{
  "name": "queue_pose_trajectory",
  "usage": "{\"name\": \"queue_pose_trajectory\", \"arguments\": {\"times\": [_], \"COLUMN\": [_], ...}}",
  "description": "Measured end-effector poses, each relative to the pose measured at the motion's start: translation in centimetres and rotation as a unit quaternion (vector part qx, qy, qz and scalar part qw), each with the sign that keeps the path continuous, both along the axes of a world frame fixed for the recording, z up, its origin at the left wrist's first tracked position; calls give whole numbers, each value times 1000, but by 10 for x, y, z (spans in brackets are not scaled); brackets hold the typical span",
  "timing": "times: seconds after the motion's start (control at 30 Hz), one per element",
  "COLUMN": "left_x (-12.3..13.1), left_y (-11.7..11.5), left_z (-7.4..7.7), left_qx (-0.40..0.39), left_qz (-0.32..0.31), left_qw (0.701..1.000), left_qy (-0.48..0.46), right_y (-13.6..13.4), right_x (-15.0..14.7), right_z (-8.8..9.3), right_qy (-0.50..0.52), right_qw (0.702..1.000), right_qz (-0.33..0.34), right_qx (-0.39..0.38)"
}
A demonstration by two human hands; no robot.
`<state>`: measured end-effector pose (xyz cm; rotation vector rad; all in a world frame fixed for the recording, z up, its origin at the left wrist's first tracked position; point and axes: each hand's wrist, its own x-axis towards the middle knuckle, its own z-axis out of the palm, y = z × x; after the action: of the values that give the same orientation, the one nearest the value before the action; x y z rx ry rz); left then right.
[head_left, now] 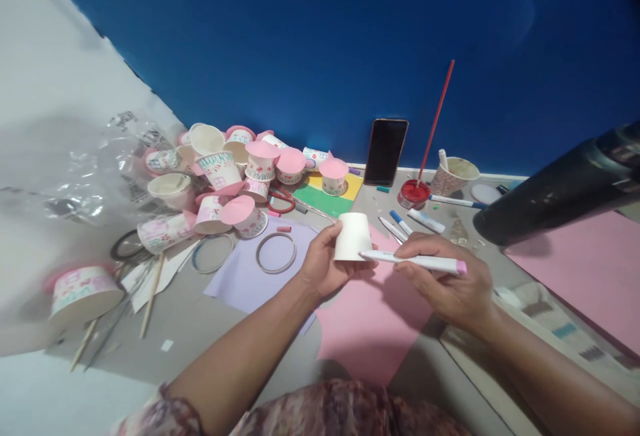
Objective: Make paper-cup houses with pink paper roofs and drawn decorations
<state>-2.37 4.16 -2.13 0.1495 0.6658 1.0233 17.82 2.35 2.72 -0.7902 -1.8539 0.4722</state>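
My left hand (324, 264) is closed around a plain white paper cup (353, 236), which is held upside down above the pink paper (373, 329). Between the fingers of my right hand (447, 283) is a white felt-tip marker (425, 262) with a pink end. Its tip points left and meets, or nearly meets, the cup's lower right side. No drawing can be made out on this cup. Beneath my left forearm lies a lilac sheet (250, 276) with a tape roll (276, 253) on it.
Several decorated paper cups (220, 169) with pink paper tops crowd the back left. A phone (387, 151) leans on the blue wall. Nearby are a red pot (415, 193) with a stick, loose markers (425, 221), red-handled scissors (283, 204) and a dark cylinder (555, 183) at right.
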Motion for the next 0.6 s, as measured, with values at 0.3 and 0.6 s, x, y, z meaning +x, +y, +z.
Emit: {"name": "queue_pose_trajectory", "arguments": {"times": [0.3,0.6], "left_x": [1,0], "left_y": [-1,0], "left_z": [-2,-5], "left_qx": [19,32], "left_qz": [2,15], "left_qw": [1000,999], "left_qy": [23,15], "right_y": [1,0], "right_x": [-1,1], "right_z": [3,5], "right_qy": [-31,-35], "right_qw": [999,999], "right_qz": [-6,12], "right_qx": [-7,-20]}}
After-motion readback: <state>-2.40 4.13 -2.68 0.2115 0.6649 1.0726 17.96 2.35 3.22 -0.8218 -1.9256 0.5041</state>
